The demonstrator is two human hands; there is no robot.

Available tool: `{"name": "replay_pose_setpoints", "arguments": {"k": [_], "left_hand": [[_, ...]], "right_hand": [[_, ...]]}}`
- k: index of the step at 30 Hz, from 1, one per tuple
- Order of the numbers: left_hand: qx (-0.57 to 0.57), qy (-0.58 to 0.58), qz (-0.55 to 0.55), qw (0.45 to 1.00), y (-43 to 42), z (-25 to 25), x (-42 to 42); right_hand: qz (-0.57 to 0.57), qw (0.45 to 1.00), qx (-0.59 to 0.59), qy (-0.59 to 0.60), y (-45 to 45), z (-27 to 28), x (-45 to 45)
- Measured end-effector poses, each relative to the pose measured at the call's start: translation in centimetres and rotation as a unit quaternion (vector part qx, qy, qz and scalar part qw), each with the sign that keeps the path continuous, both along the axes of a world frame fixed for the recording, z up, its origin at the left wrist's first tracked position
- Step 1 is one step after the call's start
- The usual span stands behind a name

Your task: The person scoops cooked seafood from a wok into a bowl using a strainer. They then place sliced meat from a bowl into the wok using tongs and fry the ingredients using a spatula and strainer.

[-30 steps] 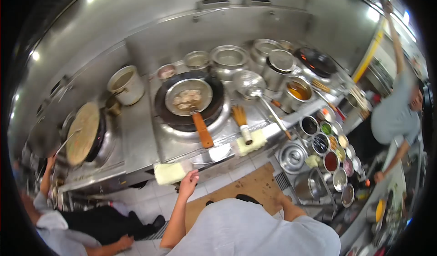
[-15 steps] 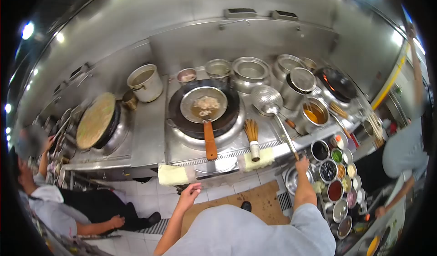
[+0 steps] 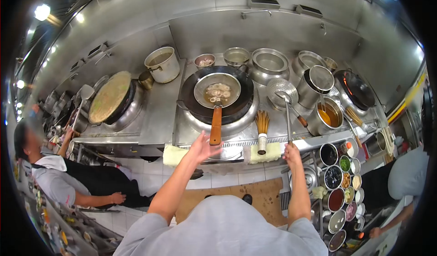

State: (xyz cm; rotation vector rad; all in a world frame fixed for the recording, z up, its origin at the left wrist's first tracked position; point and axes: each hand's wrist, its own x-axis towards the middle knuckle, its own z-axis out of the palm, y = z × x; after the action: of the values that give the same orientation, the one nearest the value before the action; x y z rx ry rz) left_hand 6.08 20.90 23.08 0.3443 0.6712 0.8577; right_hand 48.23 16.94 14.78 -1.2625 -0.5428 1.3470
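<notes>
Head view: the wooden-handled strainer [image 3: 217, 114] sits over the wok [image 3: 247, 92], handle toward the person, presumably for easy reach. The left hand [image 3: 200, 148], grip apart, is just beside that handle; contact is unclear. Right of the wok, the right hand [image 3: 292, 154] has its grip closed on the ladle [image 3: 288, 122] at the handle's far end, probably away from heat. Near the wok: one strainer, one ladle, one skimmer [image 3: 274, 88], one brush [image 3: 262, 125], two folded cloths [image 3: 174, 156].
</notes>
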Motion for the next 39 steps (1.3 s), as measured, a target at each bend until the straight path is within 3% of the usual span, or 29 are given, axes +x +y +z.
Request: {"name": "replay_pose_setpoints", "arguments": {"k": [1,5,7,9,12,14,20,21,24,26,27,28,31,34,37,39], "left_hand": [[-0.007,-0.028,-0.007,1.000,1.8,0.3,0.7],[-0.014,-0.069,0.020,0.997,7.6,0.5,2.8],[-0.079,-0.109,0.017,0.991,8.9,-0.3,2.8],[-0.083,-0.093,0.044,0.991,7.7,1.1,2.2],[-0.055,-0.078,0.050,0.994,5.4,2.2,0.2],[-0.041,-0.084,-0.012,0.996,4.4,1.0,-1.3],[0.065,-0.028,0.027,0.997,-0.3,3.4,-3.9],[0.112,0.014,0.016,0.993,-1.0,4.0,-4.4],[0.195,0.087,0.006,0.977,-3.4,5.6,-4.8],[0.210,0.121,0.038,0.969,-5.7,6.8,-4.1],[0.199,0.113,0.045,0.973,-5.7,6.6,-3.9],[0.201,0.109,0.047,0.972,-4.9,6.1,-4.0],[0.178,0.106,0.017,0.978,-3.5,4.9,-5.2],[0.155,0.072,0.008,0.985,-4.0,4.0,-5.8],[0.154,0.075,-0.001,0.985,-4.9,3.5,-5.9],[0.155,0.069,-0.008,0.985,-5.1,3.7,-5.7]], "right_hand": [[-0.017,0.997,0.029,-0.063,-1.2,0.4,-1.9],[0.007,0.995,0.094,-0.029,-6.4,0.2,-7.1],[0.013,0.995,0.098,-0.016,-7.7,2.1,-8.5],[-0.016,0.981,0.054,-0.186,-7.1,6.1,-9.3],[-0.021,0.956,0.054,-0.289,-7.0,8.9,-12.3],[-0.003,0.957,0.063,-0.282,-6.0,9.5,-13.0],[0.076,0.944,0.124,-0.297,-0.8,14.5,-18.9],[0.075,0.943,0.127,-0.298,0.8,13.9,-19.4],[0.018,0.846,0.241,-0.476,5.8,12.1,-21.5],[0.012,0.830,0.191,-0.524,6.4,13.1,-23.6],[0.011,0.831,0.216,-0.512,6.0,14.5,-25.2],[0.092,0.913,0.072,-0.390,4.8,16.0,-25.8],[0.051,0.857,0.222,-0.462,7.7,7.5,-24.5],[0.102,0.881,0.148,-0.438,4.4,11.8,-24.8],[0.101,0.872,0.124,-0.463,4.1,12.0,-23.9],[0.089,0.813,0.161,-0.553,4.3,11.6,-23.5]]}}
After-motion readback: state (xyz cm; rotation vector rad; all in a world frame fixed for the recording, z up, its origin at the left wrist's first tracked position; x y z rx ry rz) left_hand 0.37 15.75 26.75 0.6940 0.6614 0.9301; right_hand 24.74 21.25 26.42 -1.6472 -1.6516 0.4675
